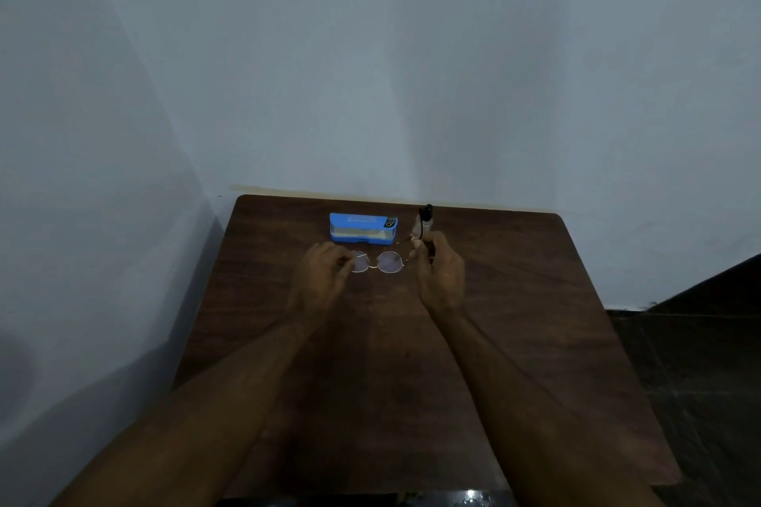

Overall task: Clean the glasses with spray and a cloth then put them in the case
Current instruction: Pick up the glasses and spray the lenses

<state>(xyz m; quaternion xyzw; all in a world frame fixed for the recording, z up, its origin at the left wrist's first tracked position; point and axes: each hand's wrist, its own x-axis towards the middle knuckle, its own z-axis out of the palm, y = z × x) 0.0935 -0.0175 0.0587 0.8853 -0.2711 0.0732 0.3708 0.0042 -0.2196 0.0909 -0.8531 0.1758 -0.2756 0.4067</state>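
Glasses (376,262) held at both ends, lenses exposed for spraying | left hand (323,274) pinched rim | right hand (438,272) gripped temple | case (362,227) open behind on desk (514,300).

Counter (514,342) backs onto the wall (412,74). Case (363,228) sits near the counter's far edge, left of centre. Spray bottle (426,220) just right of the case, also at the far edge. Glasses (378,262) just in front of the case, between left hand (323,274) and right hand (440,272), each at one end of the frame.
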